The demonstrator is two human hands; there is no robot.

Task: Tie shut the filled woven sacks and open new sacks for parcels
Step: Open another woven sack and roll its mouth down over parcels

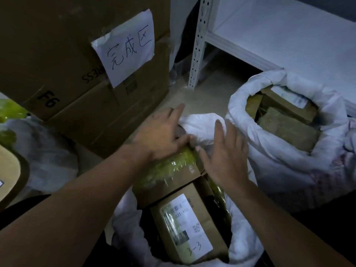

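Progress: nothing tied; left hand [161, 135] and right hand [225, 151], fingers spread, press white woven sack [200, 124]; right of them, another filled sack [289, 162] gapes.

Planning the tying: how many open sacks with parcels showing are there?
2. The near sack at bottom centre; the right sack beside the shelf. A pale bag at left may be a third; too unclear to tell.

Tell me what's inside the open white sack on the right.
The woven sack holds brown cardboard parcels, one bearing a white label. Anything beneath them is covered.
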